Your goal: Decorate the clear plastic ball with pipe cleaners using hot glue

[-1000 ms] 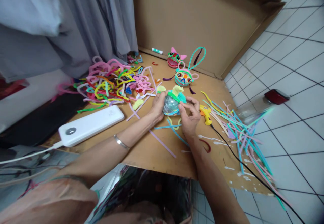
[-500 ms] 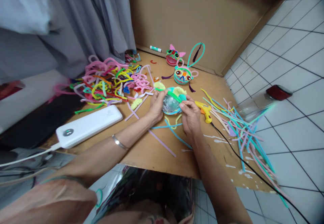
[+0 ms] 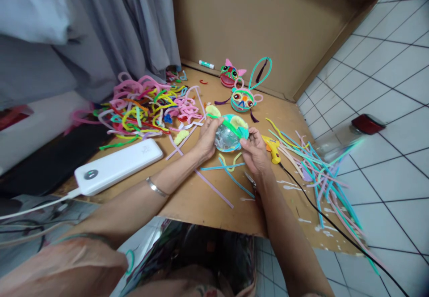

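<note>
Between my hands is a round pipe-cleaner ornament (image 3: 228,139) with a clear, shiny back, a turquoise rim, a green strip across it and pale yellow ear-like pieces on top. My left hand (image 3: 209,137) grips its left edge, thumb on the green strip. On the right edge, my right hand (image 3: 255,151) pinches the rim near a turquoise piece. Just below lie a bent yellow pipe cleaner (image 3: 230,166) and blue ones. A metal tool, perhaps scissors (image 3: 250,178), is partly hidden by my right wrist. Right of that hand lies a yellow glue gun (image 3: 275,150).
Two finished-looking animal-face ornaments, one pink-eared (image 3: 229,74) and one turquoise (image 3: 242,100), stand at the back near a glue stick (image 3: 206,64). A colourful pipe-cleaner heap (image 3: 144,104) and white power bank (image 3: 118,166) are left. Straight pipe cleaners (image 3: 330,176) and a jar (image 3: 348,136) are right.
My right hand has shifted slightly right and down along the ornament's edge. The metal tool beside my right wrist now shows. My left hand keeps its hold.
</note>
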The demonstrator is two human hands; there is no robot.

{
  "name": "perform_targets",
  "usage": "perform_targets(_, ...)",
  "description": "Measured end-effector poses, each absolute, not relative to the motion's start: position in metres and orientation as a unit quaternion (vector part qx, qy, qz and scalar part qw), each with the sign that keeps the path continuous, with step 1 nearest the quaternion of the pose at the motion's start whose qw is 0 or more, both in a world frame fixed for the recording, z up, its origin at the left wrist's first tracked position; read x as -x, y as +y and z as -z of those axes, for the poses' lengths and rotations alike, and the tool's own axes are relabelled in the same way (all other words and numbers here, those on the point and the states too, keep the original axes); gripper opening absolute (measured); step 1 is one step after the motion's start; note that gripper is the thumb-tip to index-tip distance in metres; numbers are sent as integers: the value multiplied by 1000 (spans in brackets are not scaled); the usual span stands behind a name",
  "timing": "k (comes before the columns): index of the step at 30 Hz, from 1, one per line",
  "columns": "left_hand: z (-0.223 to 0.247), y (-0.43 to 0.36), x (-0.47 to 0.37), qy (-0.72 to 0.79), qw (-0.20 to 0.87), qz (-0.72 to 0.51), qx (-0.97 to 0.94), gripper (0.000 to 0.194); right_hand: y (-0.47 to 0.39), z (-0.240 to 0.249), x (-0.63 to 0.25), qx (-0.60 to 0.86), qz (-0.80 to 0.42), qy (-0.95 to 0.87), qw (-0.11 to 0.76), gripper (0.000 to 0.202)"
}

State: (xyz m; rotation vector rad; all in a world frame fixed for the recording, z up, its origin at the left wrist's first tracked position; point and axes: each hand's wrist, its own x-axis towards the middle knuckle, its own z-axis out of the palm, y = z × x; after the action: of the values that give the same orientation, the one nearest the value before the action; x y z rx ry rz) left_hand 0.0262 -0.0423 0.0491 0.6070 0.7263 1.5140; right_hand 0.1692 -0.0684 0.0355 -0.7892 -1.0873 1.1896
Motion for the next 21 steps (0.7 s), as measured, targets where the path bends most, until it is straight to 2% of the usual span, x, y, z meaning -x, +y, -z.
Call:
perform_targets(7, -51, -43, -25, 322, 595, -681, -279, 37, -66, -32, -173, 333, -552, -463, 608, 47)
perform_targets(21, -51, -44, -24, 314, 601, -681, -277, 41, -71, -42, -170, 336, -570, -428, 615, 41)
